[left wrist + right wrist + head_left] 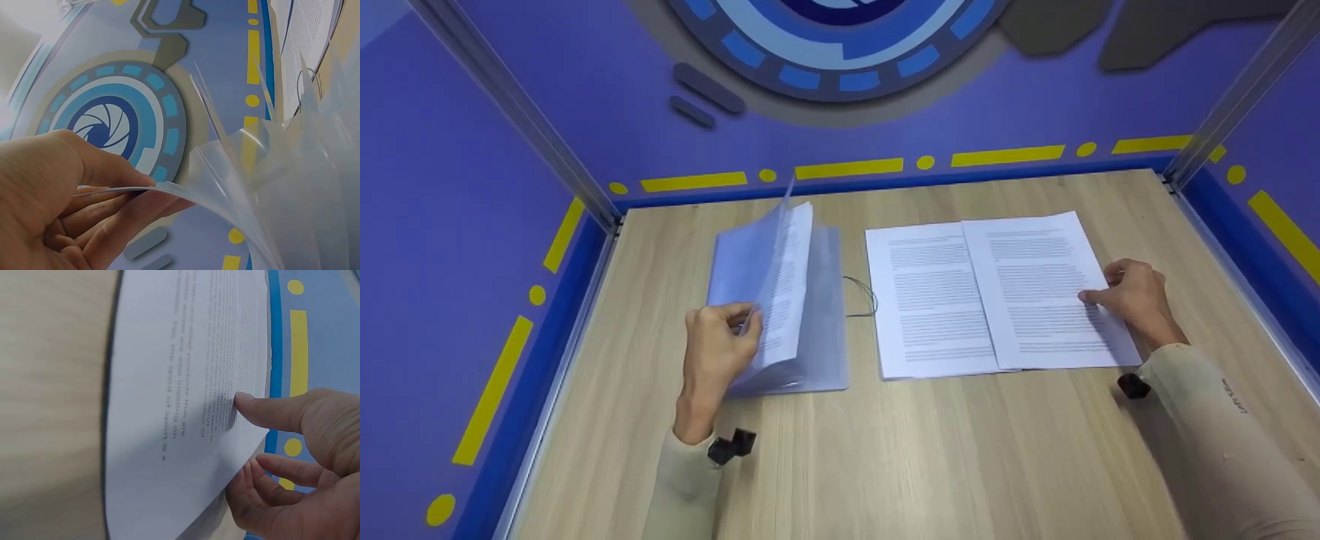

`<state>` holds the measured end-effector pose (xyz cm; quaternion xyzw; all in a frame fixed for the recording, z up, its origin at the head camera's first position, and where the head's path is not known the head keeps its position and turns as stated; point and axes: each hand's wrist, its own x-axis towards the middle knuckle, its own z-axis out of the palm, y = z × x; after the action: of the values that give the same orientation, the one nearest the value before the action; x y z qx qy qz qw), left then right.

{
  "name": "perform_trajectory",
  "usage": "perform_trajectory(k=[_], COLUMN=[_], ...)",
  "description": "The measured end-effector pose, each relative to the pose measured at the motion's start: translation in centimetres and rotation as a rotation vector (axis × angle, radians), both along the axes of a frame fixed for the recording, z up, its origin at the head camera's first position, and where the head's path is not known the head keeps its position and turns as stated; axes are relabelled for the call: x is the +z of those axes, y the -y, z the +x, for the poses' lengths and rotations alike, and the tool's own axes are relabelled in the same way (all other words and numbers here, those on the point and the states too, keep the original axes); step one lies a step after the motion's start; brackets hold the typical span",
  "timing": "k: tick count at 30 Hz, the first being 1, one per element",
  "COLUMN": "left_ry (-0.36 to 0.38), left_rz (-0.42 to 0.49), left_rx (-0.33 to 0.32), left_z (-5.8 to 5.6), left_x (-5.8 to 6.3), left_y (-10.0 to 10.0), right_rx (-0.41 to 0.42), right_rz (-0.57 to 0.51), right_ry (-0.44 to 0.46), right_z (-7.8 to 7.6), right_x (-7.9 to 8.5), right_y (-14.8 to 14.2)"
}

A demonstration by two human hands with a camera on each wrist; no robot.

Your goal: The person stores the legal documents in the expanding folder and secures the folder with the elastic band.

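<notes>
Plainly, both hands are on stationery; the left hand (718, 349) pinches a clear plastic leaf (750, 259) between thumb and fingers, and the left wrist view shows the thumb on top with the fingers curled beneath; that leaf belongs to a clear folder (826, 315), which lies spread on the left part of the wooden table (840, 465), its raised leaves tilted up from the surface; a printed page (786, 307) stands at a slant among them.

The right hand (1140, 300) holds the outer edge of the right-hand sheet (1039, 289), its thumb laid on the printed face and its other fingers curled at the rim; this sheet overlaps the left-hand sheet (930, 300), both lying print side up to the right of the folder; between folder and paper sits a thin dark cord loop (874, 296), reaching to the left-hand sheet's edge.

Each pale sleeve carries a small black device near the wrist; behind the table rises a blue-purple wall (570, 90), with yellow dashes and dots along its foot.
</notes>
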<state>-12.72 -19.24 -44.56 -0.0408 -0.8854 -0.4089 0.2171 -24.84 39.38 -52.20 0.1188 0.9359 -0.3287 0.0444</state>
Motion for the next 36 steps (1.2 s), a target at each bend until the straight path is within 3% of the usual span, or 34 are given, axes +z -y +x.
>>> perform_trajectory(k=[8,15,25,30,36], left_ry=[0.04,0.021,0.01,0.015,0.05], left_rz=[0.008,-0.006,-0.004,0.001,0.011], left_rx=[0.012,0.013,0.007,0.001,0.021], left_z=[0.2,0.2,0.1,0.0,0.0], left_x=[0.0,0.0,0.0,0.1,0.1], left_y=[0.0,0.1,0.2,0.2,0.1], right_rx=[-0.002,-0.032,0.005,-0.016,-0.007], right_rz=[0.027,0.052,0.007,-0.014,-0.035], right_ry=[0.019,0.047,0.103,0.151,0.125], right_z=[0.0,0.0,-0.3,-0.5,-0.5], right_x=[0.3,0.5,0.6,0.8,0.8], right_y=[0.3,0.7,-0.3,-1.2,-1.6])
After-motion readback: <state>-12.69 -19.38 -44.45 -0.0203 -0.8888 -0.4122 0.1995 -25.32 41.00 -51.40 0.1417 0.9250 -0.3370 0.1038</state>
